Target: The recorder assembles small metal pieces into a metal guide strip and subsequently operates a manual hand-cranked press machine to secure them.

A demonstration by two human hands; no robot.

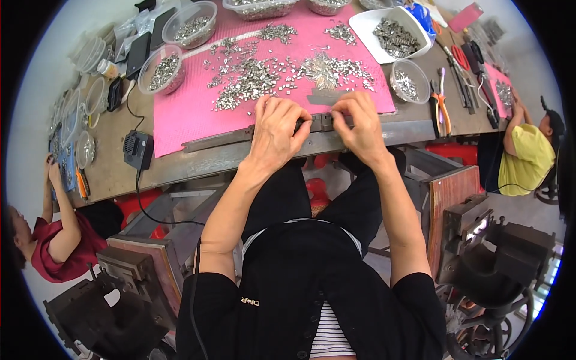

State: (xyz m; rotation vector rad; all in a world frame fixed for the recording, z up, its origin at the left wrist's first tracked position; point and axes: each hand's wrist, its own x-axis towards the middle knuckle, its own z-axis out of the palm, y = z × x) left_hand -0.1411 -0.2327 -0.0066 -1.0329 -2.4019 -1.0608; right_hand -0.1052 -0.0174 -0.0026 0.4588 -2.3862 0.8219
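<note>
Both my hands work close together at the near edge of the bench, over a long dark metal bar [219, 140]. My left hand [275, 129] is curled, its thumb and fingers closed at the bar; whatever they hold is hidden. Beside it my right hand [363, 127] pinches with thumb and fingertips near a small dark block [324, 122] on the bar. What sits in that pinch is too small to name. Just beyond the hands, small silvery metal pieces [249, 84] lie in loose heaps on a pink mat [174, 123], next to flat grey strips [327, 96].
Clear tubs of metal parts [162, 71] and a white tray [366, 36] stand around the mat. Orange-handled pliers [443, 111] lie right; a black adapter box [138, 149] with a cable sits left. Co-workers in red [63, 246] and yellow [528, 159] sit either side.
</note>
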